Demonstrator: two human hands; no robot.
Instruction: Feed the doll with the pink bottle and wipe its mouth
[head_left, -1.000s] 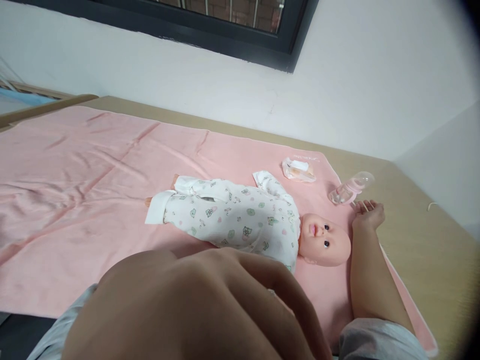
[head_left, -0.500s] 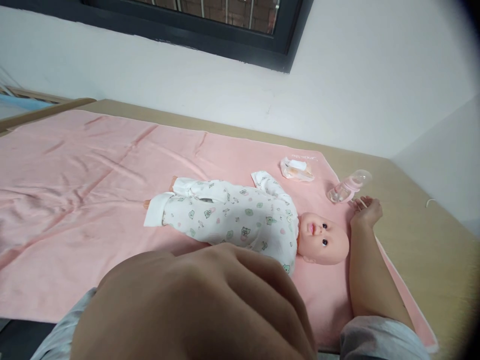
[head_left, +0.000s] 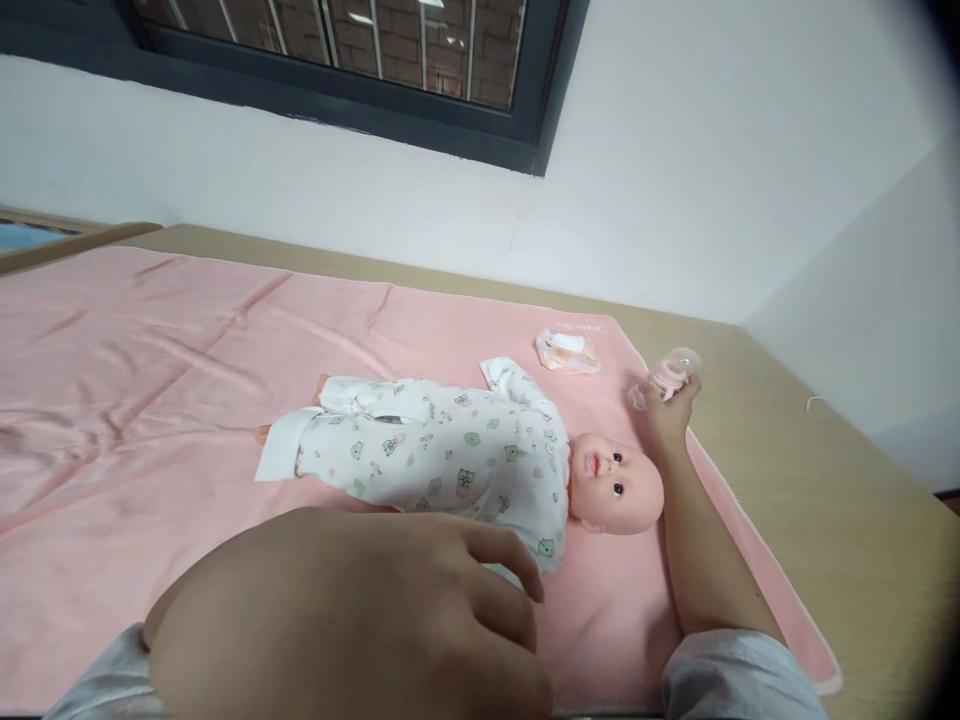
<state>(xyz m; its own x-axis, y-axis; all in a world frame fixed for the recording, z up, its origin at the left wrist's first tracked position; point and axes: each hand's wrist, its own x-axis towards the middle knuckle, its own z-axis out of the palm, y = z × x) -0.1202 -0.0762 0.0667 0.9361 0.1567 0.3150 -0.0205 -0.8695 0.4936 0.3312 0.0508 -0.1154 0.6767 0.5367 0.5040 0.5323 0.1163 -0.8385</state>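
Observation:
My right hand (head_left: 671, 412) is closed around a baby bottle (head_left: 673, 370) with a pink collar and a clear cap, beside the doll's head. The baby doll (head_left: 442, 440) lies on its back, in a white sleepsuit with small animal prints, its head to the right. Large in the foreground, my left hand (head_left: 360, 610) is over the doll's near side, back of the hand up. Its fingers are bent inward. The palm and most fingertips are hidden, so anything inside it cannot be seen.
A pink blanket (head_left: 180, 350) with creases covers much of the wooden table (head_left: 810, 480). A small clear packet (head_left: 568, 352) with a white label lies on it beyond the doll. Behind the table are a white wall and a dark-framed window (head_left: 480, 145).
My right hand has moved onto the bottle and closed around it. My left hand's fingers have curled more and shifted left. The view has tilted up and turned slightly right.

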